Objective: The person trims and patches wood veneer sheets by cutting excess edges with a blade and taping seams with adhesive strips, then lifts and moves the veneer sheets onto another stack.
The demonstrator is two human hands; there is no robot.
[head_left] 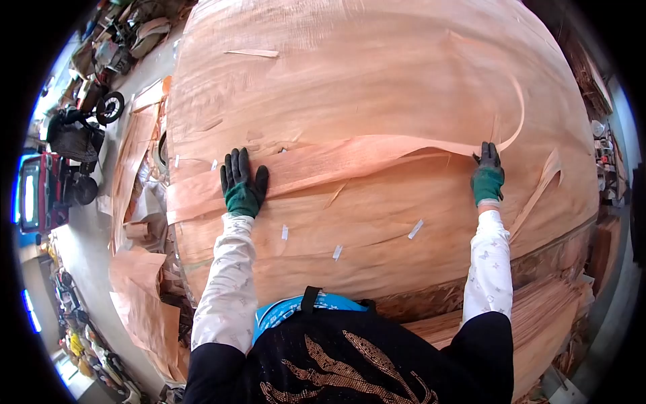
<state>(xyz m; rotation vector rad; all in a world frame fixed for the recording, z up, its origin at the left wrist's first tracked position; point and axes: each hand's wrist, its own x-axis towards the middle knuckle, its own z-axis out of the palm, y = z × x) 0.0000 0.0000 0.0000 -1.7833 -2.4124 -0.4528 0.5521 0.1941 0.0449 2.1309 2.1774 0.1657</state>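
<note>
Well, from the head view, a long wood veneer strip lies across a broad veneer sheet, its thin tail curling up past the right hand. The left hand, in a green-and-black glove, rests flat across the strip, its grip spread. The right hand, gloved the same way, touches the strip's narrow end; its fingers sit close together, but I can't tell whether that grip pinches the wood. Nearer the person, three short pieces of whitish tape dot the sheet, and a loose veneer sliver lies right of the right hand.
</note>
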